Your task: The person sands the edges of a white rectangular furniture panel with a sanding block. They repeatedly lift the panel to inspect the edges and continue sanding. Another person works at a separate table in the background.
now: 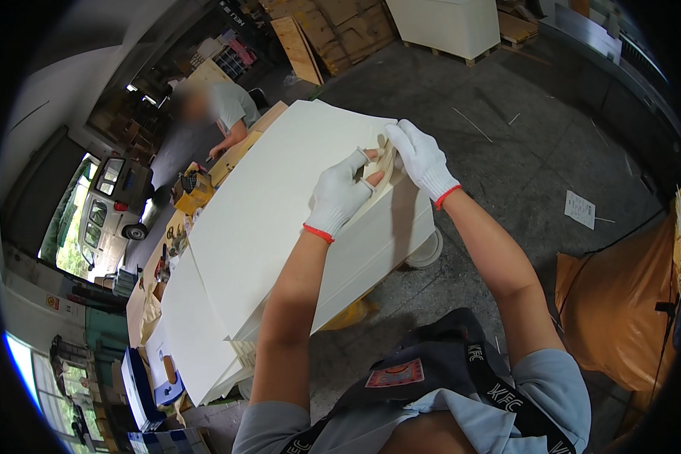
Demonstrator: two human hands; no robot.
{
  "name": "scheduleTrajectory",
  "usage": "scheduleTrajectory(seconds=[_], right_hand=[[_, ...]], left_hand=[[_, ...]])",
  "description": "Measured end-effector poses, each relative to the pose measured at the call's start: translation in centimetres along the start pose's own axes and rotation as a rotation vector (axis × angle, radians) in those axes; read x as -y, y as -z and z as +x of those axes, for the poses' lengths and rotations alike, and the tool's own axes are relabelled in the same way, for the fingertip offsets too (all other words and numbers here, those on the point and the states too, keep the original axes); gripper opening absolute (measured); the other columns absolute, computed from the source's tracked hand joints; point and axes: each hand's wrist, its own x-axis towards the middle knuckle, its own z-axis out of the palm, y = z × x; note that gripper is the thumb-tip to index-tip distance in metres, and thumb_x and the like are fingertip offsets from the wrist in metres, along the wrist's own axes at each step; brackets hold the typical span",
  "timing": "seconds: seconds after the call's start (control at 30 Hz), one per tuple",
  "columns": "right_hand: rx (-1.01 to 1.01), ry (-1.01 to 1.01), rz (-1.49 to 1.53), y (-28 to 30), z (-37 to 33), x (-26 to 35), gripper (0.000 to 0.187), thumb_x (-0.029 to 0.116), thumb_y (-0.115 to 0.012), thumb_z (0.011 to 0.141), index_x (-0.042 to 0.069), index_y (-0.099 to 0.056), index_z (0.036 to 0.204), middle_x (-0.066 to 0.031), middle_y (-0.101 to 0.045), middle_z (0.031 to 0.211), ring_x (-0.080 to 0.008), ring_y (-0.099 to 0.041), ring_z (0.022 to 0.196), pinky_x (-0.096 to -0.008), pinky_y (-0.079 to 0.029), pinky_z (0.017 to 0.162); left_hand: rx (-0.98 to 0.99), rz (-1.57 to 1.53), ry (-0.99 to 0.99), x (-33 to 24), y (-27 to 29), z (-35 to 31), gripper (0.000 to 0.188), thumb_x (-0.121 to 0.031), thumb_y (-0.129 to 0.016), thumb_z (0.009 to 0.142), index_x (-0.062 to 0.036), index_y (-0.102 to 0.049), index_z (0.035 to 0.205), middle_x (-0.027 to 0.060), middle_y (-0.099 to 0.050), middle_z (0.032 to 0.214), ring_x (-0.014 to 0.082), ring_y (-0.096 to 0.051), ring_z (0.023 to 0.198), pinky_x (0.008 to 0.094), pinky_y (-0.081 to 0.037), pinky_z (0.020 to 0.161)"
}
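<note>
- Left hand, centre of frame: white knitted glove with red cuff, bare tips of thumb and a finger showing. Digits partly curled, a gap between them, tips against a pale strip. Firmness of hold: cannot tell.
- Right hand, right of the left one and slightly higher: matching glove, cuff also red. Fingers bent over the strip's upper end, at the corner of the white sheet. Thumb hidden; cannot tell whether it pinches strip, sheet or both.
- Pale strip: just above centre of frame, between the two hands, along the right-hand edge of the white sheet. Bent or folded; exact form partly covered by the fingers.
- White sheet: broad, spreading from upper centre to lower left, with more white pieces beneath its near edge.
- Desk: wooden surface showing along the left side of the sheet; small tools and a yellow box there.
- Lower left: blue-edged box, a brown object near it.
- Under the sheet's right side: round white container on the floor.
- Upper left: co-worker leaning at the desk, one forearm on or near its edge.
- Left of frame: parked van.
- Right of frame: paper on the dark floor; orange-brown wrapped bundle below it.
</note>
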Motion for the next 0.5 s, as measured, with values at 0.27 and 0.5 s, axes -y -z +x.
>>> scheduleTrajectory(seconds=[0.27,0.5], right_hand=[[0.036,-0.022,0.021,0.1,-0.1,0.5,0.053,0.057,-0.040,0.099,0.009,-0.060,0.108,-0.0152,-0.067,0.083,-0.0322,-0.066,0.085,-0.0397,-0.048,0.081],[0.031,-0.029,0.030,0.0,-0.1,0.4,0.052,0.056,-0.040,0.099,0.008,-0.059,0.106,-0.0145,-0.066,0.080,-0.0321,-0.065,0.082,-0.0402,-0.048,0.079]], left_hand=[[-0.115,0.076,-0.065,1.1,-0.7,-0.1,0.036,-0.026,-0.057,0.098,-0.0171,-0.063,0.132,0.0182,-0.070,0.109,0.0324,-0.069,0.097,0.0353,-0.051,0.086],[-0.075,0.080,-0.082,0.8,-0.7,-0.2,0.042,-0.032,-0.067,0.092,-0.0192,-0.063,0.131,0.0169,-0.071,0.103,0.0312,-0.070,0.093,0.0356,-0.053,0.083]])
